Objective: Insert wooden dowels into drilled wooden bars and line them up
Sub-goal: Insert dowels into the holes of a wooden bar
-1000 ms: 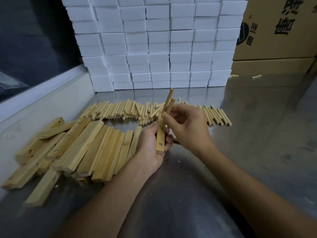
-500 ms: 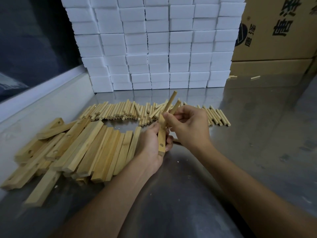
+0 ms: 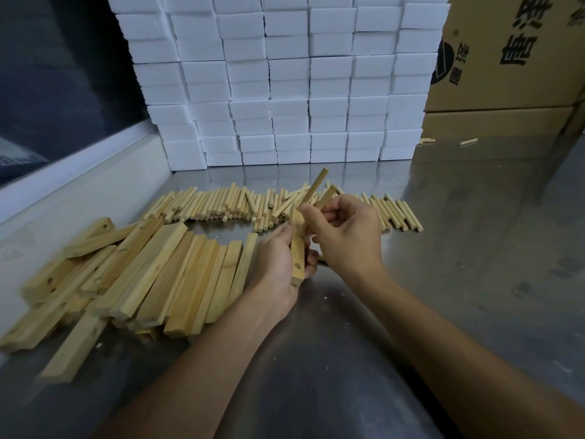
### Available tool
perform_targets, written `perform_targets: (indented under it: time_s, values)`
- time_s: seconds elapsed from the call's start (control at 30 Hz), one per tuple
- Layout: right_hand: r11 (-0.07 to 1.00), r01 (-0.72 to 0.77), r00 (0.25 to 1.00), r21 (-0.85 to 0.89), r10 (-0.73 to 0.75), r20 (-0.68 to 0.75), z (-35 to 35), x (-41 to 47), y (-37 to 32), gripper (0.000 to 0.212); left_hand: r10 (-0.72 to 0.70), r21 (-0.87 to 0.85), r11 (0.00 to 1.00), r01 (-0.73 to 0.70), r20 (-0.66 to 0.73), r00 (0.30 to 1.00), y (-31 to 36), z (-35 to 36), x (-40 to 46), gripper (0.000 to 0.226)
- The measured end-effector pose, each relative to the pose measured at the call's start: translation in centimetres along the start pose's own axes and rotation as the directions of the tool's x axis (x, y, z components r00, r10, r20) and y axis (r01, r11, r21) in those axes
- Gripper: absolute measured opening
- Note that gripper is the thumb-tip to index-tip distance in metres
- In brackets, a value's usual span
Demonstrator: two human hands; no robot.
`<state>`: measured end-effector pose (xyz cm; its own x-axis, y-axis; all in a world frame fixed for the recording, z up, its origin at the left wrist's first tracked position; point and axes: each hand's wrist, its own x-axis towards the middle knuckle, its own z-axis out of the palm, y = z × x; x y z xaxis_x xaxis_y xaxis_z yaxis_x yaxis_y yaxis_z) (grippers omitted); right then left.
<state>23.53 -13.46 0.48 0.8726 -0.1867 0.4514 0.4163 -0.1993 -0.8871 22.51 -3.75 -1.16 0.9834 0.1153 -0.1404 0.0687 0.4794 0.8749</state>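
My left hand [image 3: 278, 264] grips a short drilled wooden bar [image 3: 298, 248] upright above the metal table; a hole shows near its lower end. My right hand [image 3: 346, 231] pinches a dowel [image 3: 313, 191] that slants up and right from the bar's top, with a second dowel [image 3: 326, 198] held in the same fingers. Where the dowel meets the bar is hidden by my fingers. A heap of drilled bars [image 3: 152, 274] lies to the left. Loose dowels [image 3: 228, 204] lie in a row behind my hands.
A wall of stacked white foam blocks [image 3: 285, 83] stands at the back of the steel table [image 3: 459, 248]. Cardboard boxes [image 3: 512, 58] stand at the back right, with stray dowels [image 3: 468, 141] near them. A raised white ledge [image 3: 79, 160] runs along the left side.
The dowels in my right hand have tilted a little more to the right. The bar in my left hand has barely moved.
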Motion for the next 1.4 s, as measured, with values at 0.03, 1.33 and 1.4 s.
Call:
perform_targets:
  time_s: [0.03,1.33,1.4]
  values:
    - [1.0,0.001,1.0,-0.011,-0.001,-0.015,0.0,0.0,0.0,0.029,0.007,0.016,1.0,-0.007,-0.008,1.0,0.0,0.1,-0.1,0.03]
    - [0.736,0.351,0.844,-0.579,0.019,0.536,-2.0,0.5,2.4,0.027,-0.025,-0.237,0.972,-0.002,-0.114,0.993,1.5,-0.6,1.7,0.029]
    - [0.737,0.322,0.868,-0.595,0.021,0.496,-2.2,0.6,2.4,0.021,-0.009,-0.228,0.974,-0.015,-0.104,0.995,1.4,-0.6,1.6,0.027]
